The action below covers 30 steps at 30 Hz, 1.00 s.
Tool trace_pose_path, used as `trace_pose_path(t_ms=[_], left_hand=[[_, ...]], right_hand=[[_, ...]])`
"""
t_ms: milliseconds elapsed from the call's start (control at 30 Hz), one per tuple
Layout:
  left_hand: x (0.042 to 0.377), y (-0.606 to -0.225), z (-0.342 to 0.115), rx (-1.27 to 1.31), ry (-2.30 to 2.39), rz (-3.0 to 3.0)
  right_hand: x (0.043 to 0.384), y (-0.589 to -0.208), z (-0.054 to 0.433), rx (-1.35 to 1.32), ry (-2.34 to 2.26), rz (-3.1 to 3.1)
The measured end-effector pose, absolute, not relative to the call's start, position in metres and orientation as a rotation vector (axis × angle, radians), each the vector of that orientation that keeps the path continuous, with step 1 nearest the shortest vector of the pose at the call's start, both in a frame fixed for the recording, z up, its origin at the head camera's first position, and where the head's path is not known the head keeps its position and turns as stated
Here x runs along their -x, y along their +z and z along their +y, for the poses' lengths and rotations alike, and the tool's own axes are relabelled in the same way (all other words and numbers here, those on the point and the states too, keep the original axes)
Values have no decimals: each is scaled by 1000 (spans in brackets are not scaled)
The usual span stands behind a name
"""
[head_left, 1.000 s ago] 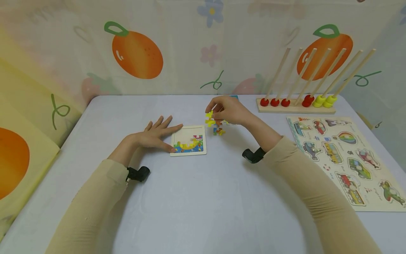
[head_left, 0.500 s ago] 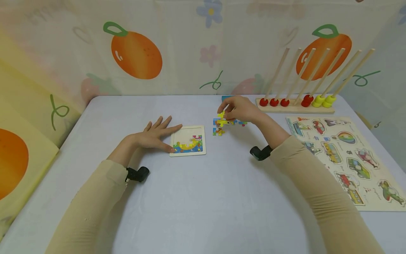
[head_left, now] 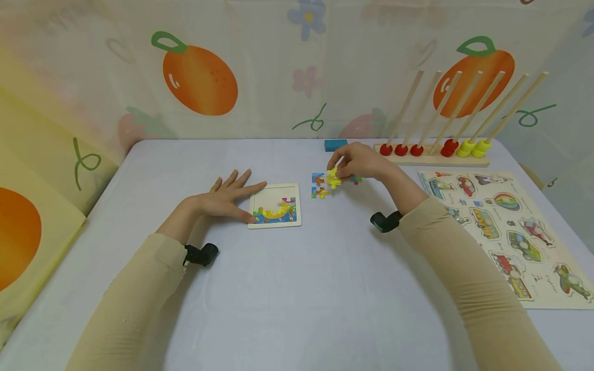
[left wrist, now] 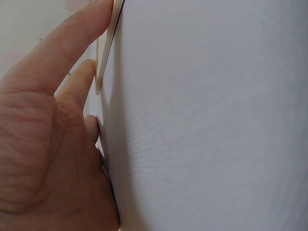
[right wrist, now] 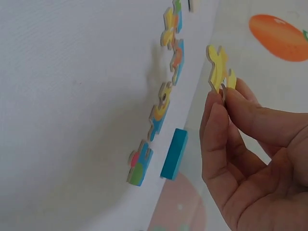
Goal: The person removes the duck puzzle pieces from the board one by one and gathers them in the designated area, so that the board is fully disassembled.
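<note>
My right hand (head_left: pixel 359 161) pinches a yellow jigsaw piece (right wrist: pixel 219 67) between thumb and fingertips, held up over the other pieces. Beneath and around it lie several loose jigsaw pieces (head_left: pixel 318 178), blue with orange, yellow and green parts; the right wrist view shows them in a row, one with an eye (right wrist: pixel 161 106) printed on it. My left hand (head_left: pixel 223 200) lies with fingers spread, thumb and index finger on the left edge of a small wooden puzzle tray (head_left: pixel 276 225). The lower part of that tray is filled with joined pieces, and its upper part shows bare wood.
A blue block (head_left: pixel 335 145) lies at the table's back edge. Right of it stands a wooden peg counter (head_left: pixel 433 159) with red and yellow beads on tall rods. A large picture board (head_left: pixel 506 232) with vehicles covers the right side of the table.
The right hand has moved to the right with the yellow jigsaw piece, away from the tray, uncovering the blue block and loose pieces. The left hand stays in place on the tray.
</note>
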<state>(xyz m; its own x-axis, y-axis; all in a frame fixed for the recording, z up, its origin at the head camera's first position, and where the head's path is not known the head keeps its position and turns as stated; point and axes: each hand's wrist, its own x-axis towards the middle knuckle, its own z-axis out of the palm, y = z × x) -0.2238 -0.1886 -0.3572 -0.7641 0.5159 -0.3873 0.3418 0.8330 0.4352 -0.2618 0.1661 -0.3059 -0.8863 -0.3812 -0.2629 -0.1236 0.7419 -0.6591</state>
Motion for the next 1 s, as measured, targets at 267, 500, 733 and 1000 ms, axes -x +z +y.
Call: trace_pose_path(t_ms=[267, 500, 733, 1000], left_hand=[[224, -358, -188, -630, 451, 2517], [224, -358, -189, -634, 448, 2515], [224, -359, -189, -634, 452, 2514], [224, -358, -188, -636, 451, 2514]], right_hand=[[259, -308, 169, 390, -924, 2486], [259, -313, 170, 361, -897, 2464], [258, -314, 168, 347, -863, 2433], [259, -318, 166, 324, -847, 2435]])
